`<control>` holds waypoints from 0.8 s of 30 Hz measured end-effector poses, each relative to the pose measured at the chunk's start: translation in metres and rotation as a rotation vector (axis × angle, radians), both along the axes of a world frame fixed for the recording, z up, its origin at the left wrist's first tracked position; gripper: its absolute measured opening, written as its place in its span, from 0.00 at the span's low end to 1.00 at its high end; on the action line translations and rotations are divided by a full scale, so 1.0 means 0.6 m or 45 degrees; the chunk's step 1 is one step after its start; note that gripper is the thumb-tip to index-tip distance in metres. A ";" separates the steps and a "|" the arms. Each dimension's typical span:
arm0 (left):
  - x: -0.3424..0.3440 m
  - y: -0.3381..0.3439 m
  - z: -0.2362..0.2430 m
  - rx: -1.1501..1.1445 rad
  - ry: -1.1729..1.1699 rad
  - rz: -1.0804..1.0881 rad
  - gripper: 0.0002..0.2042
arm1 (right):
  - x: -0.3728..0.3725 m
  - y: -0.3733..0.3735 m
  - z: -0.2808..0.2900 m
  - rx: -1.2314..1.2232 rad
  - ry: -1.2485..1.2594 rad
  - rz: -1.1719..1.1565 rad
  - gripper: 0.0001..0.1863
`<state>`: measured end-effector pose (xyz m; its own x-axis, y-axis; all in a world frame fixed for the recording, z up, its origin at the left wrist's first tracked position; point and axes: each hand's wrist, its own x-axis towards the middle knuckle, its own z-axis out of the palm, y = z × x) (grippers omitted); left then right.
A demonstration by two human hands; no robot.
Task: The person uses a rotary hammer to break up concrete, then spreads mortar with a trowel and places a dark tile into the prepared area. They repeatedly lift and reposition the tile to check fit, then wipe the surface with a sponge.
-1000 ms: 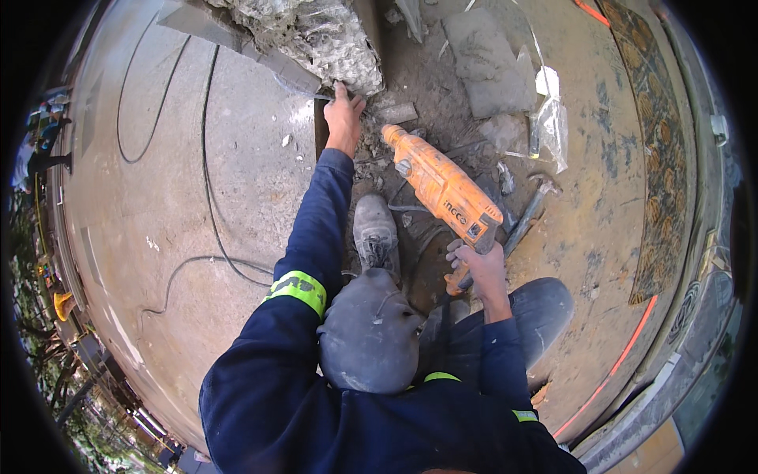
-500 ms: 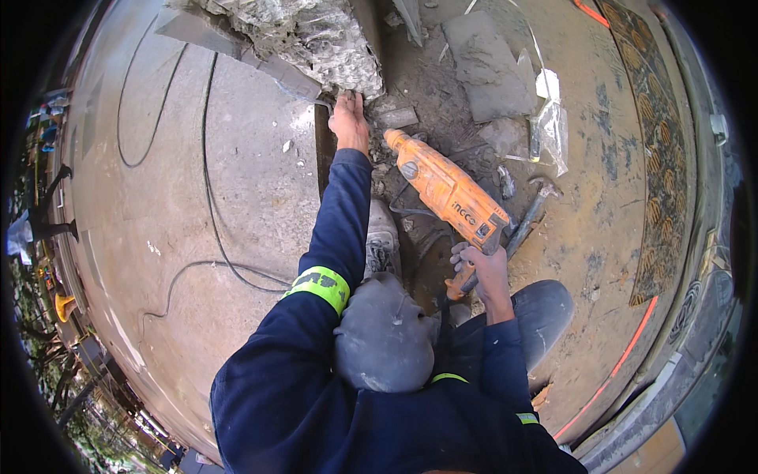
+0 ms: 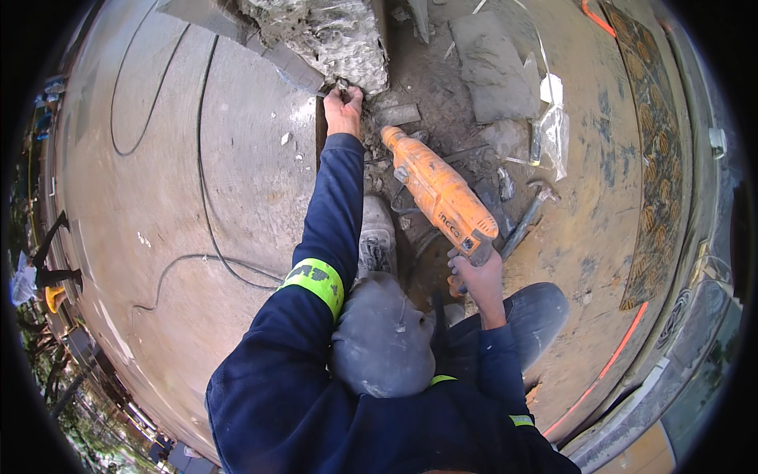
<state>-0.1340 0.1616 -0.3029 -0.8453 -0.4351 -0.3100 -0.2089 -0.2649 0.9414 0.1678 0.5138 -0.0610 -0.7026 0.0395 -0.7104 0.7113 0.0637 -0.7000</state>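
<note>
My left hand (image 3: 343, 112) reaches to the lower edge of a rough, broken concrete block (image 3: 332, 47), fingers bent around small grey material I cannot make out. My right hand (image 3: 478, 278) grips the rear handle of an orange rotary hammer drill (image 3: 437, 186), whose nose points up-left toward my left hand without touching it. A hammer (image 3: 527, 213) with a dusty handle lies right of the drill. Grey rubble (image 3: 418, 114) lies below and beside the block. My shoe (image 3: 377, 245) is under the drill's left side, beside my left forearm.
Black cables (image 3: 202, 158) loop over the concrete floor at left. A flat broken slab (image 3: 489, 67) and clear plastic wrapping (image 3: 553, 134) lie at upper right. A patterned strip (image 3: 655, 158) and orange line (image 3: 608, 363) run along the right. A person's legs (image 3: 55, 253) show at the far left.
My left hand has shifted slightly up along the block's base, its fingers bending. The drill has tilted and moved a little left. The person at far left has shifted downward in the picture.
</note>
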 end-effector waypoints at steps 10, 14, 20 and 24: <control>0.186 0.044 0.201 -0.220 -0.066 -0.597 0.07 | -0.032 -0.027 0.062 0.044 0.077 0.126 0.12; 0.295 0.093 0.266 0.595 -0.309 -0.322 0.19 | -0.066 -0.049 0.111 0.117 0.240 0.198 0.13; 0.292 0.155 0.352 1.615 -0.046 -0.284 0.35 | -0.123 -0.088 0.255 0.423 0.405 0.503 0.14; 0.278 0.153 0.450 1.639 0.181 -0.405 0.35 | -0.161 -0.095 0.415 0.481 0.384 0.558 0.15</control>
